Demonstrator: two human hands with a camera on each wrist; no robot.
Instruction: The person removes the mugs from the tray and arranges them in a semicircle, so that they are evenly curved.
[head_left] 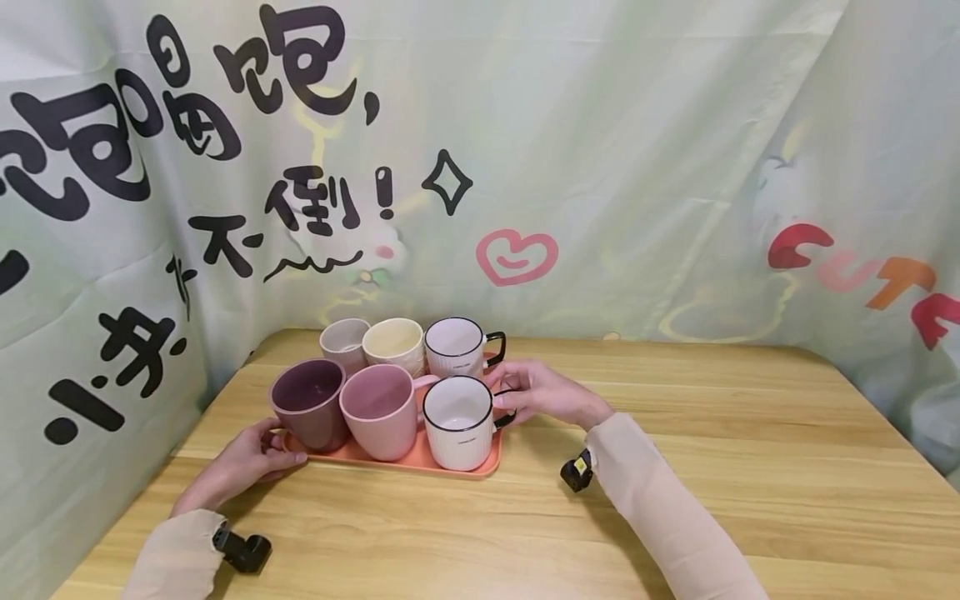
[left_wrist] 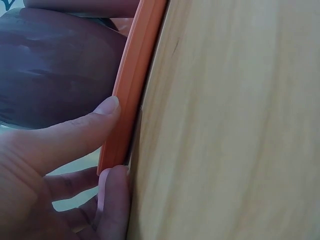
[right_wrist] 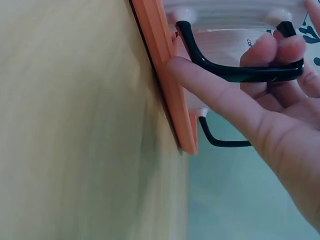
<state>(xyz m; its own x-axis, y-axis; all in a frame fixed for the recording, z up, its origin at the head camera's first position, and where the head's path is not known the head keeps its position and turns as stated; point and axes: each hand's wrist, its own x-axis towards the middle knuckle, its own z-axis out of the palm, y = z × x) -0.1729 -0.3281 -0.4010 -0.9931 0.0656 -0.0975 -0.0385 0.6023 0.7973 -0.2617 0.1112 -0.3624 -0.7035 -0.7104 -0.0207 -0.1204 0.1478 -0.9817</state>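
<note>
A shallow orange tray bears two rows of cups and mugs. In front stand a dark purple cup, a pink mug and a white ribbed mug with black rim and handle. My left hand pinches the tray's left front corner, thumb on its rim, other fingers at the outer side. At the right, my right hand has fingers curled at the front white mug's black handle. Its thumb touches the tray's edge in the right wrist view.
Behind sit a grey cup, a cream cup and another white mug with a black handle. A wood-grain table lies beneath. A printed curtain hangs at the back and left. Each wrist wears a black camera.
</note>
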